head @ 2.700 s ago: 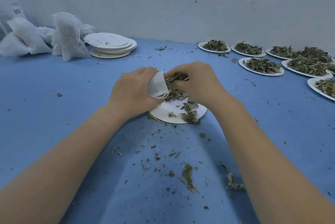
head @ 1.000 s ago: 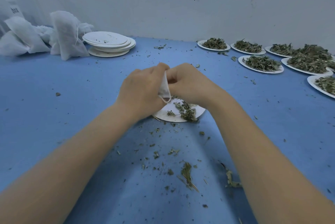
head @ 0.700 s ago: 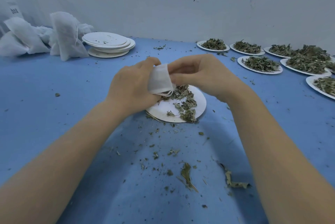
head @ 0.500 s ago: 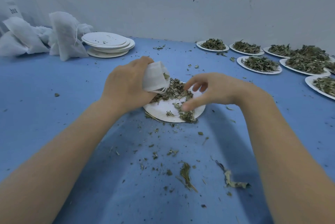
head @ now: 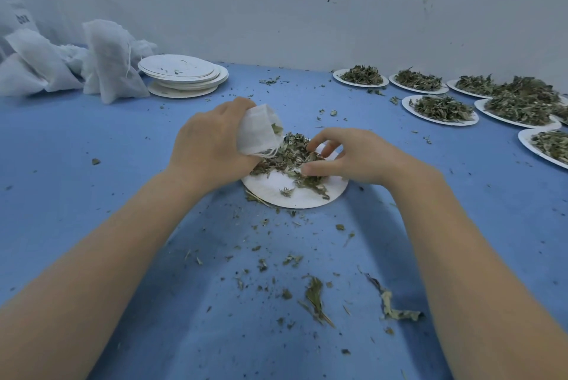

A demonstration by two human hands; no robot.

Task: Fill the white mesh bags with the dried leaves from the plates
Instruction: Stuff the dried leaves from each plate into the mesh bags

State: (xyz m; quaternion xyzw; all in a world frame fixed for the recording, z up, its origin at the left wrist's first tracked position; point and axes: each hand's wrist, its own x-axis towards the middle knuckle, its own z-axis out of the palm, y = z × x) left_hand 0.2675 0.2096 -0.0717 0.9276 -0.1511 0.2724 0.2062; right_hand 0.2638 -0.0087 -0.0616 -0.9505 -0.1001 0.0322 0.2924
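Frame center — left hand (head: 212, 146) grasps white mesh bag (head: 258, 133), mouth tilted over paper plate (head: 295, 195); right hand (head: 356, 158) fingers curled, pinching dried leaves (head: 289, 155).

Plain blue table covering (head: 92, 210), flecked grey-green; round white paper plate (head: 276, 190) under dull olive dried leaves (head: 285, 155); small white mesh bag (head: 256, 130), unpatterned

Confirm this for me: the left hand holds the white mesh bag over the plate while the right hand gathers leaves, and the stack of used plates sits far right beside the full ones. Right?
Not quite. The head view shows the stack of used plates at far left, beside the filled bags, not with the full plates at right. The rest holds: left hand holds the white mesh bag over the plate, right hand gathers leaves.
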